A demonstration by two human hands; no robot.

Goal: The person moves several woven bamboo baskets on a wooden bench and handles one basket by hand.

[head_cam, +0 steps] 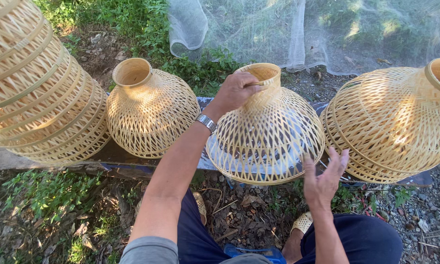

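Right now I am gripping the narrow neck of the woven bamboo shade (pixel 265 134) with my left hand (pixel 237 90), fingers curled over its rim, so the far side of that rim is hidden. It is sitting near the front edge of a low dark board (pixel 117 159), which is mostly covered by the shades. My right hand (pixel 323 178) is hovering open, fingers spread, just beside the shade's lower right edge; I cannot tell whether the fingertips are touching the weave. A second shade (pixel 149 110) is standing to the left, apart. A stack of shades (pixel 34 88) is being cut off at the left edge, and a tilted stack (pixel 396 122) at the right. White netting (pixel 308 29) is blurring the ground behind.
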